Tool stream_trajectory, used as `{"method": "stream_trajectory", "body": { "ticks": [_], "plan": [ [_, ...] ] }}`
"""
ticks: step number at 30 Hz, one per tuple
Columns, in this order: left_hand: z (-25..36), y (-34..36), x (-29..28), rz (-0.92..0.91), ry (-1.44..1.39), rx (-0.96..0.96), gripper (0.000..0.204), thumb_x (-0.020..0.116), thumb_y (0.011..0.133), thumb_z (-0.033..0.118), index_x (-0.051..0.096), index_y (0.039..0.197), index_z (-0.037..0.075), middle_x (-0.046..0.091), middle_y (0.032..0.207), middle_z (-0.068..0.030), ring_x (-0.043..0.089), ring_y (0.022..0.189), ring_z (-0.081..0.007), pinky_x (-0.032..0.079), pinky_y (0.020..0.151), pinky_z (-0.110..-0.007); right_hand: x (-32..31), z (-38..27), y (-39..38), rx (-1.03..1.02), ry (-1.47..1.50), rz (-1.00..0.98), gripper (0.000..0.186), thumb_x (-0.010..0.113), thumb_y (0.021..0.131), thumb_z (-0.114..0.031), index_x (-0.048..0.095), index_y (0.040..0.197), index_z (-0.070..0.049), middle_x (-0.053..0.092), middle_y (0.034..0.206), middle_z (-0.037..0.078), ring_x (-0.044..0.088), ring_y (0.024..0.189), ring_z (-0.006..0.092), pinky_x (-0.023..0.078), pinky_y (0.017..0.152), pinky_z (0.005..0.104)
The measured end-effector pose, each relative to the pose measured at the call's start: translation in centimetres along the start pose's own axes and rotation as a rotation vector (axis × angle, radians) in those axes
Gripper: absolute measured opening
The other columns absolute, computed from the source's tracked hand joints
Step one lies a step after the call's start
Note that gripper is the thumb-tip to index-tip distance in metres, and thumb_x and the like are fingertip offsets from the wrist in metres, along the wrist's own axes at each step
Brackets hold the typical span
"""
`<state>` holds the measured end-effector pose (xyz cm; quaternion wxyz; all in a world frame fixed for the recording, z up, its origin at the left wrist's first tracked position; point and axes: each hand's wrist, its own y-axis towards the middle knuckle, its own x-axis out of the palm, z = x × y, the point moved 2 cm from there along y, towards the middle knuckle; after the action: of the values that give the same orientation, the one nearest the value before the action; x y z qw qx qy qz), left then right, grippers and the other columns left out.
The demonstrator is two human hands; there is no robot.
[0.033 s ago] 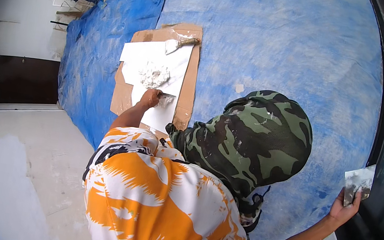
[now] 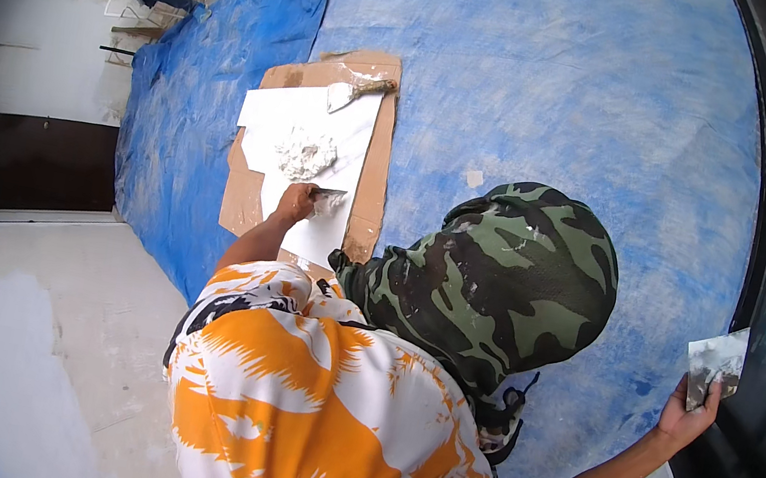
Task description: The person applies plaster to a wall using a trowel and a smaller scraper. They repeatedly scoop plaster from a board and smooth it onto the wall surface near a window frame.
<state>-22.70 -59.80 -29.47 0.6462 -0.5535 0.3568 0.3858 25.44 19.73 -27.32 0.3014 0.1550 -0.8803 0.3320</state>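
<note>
Two flat tools are in hand. One scraper [image 2: 334,193] juts rightward from the left hand [image 2: 296,201], whose fingers are curled tight around it. White paste [image 2: 308,156] is heaped just beyond those fingers, on a white sheet [image 2: 263,118] over cardboard [image 2: 372,192]; farther beyond lies a brown-handled scraper [image 2: 363,90]. Well to their right, the right hand's [image 2: 685,421] fingers clasp a smeared metal plate [image 2: 714,367] extending past their tips.

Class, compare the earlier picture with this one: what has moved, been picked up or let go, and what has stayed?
Nothing visibly changed beyond a slight shift of the view. The left hand still holds the scraper, the right hand the flat plate; the paste heap and cardboard stayed put.
</note>
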Motion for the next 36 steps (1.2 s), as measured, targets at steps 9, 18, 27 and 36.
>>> {"method": "stream_trajectory", "body": {
  "ticks": [9, 18, 27, 36],
  "plan": [
    [23.7, -0.9, -9.8, 0.159, -1.545, 0.522, 0.032, 0.065, 0.102, 0.023, 0.061, 0.124, 0.000, 0.070, 0.110, -0.0055, 0.067, 0.098, -0.0160, 0.054, 0.088, -0.032, 10.0, 3.6, -3.3, -0.123, 0.129, -0.053, 0.043, 0.054, 0.103, -0.020, 0.052, 0.142, -0.003, 0.061, 0.135, 0.009, 0.060, 0.122, 0.0243, 0.049, 0.103, 0.0445],
    [62.0, -10.4, -10.8, -0.586, -1.635, 1.546, 0.040, 0.052, 0.108, 0.026, 0.053, 0.137, -0.001, 0.063, 0.133, -0.0138, 0.062, 0.120, -0.0268, 0.047, 0.106, -0.043, 24.7, 3.3, -16.6, -0.464, 0.238, 0.013, 0.029, 0.063, 0.092, -0.014, 0.063, 0.117, 0.000, 0.069, 0.106, 0.009, 0.070, 0.093, 0.0212, 0.057, 0.082, 0.0373],
    [69.2, -20.6, -8.6, -0.376, -0.861, 2.515, 0.035, 0.067, 0.089, 0.001, 0.069, 0.124, 0.002, 0.070, 0.123, -0.0180, 0.066, 0.105, -0.0332, 0.051, 0.091, -0.039, 24.3, 2.7, -19.5, -0.492, 0.406, 0.138, 0.027, 0.061, 0.090, -0.013, 0.063, 0.115, -0.003, 0.070, 0.108, 0.009, 0.069, 0.095, 0.0233, 0.055, 0.080, 0.0381],
    [72.1, -21.2, -4.2, -0.499, -0.688, 2.391, 0.023, 0.063, 0.100, 0.014, 0.070, 0.114, -0.003, 0.074, 0.111, -0.0145, 0.066, 0.096, -0.0295, 0.052, 0.089, -0.038, 15.8, 1.0, -26.0, -0.802, 0.657, -0.089, 0.027, 0.058, 0.094, -0.016, 0.062, 0.119, -0.008, 0.071, 0.104, 0.006, 0.068, 0.090, 0.0204, 0.053, 0.065, 0.0352]
  ]
}}
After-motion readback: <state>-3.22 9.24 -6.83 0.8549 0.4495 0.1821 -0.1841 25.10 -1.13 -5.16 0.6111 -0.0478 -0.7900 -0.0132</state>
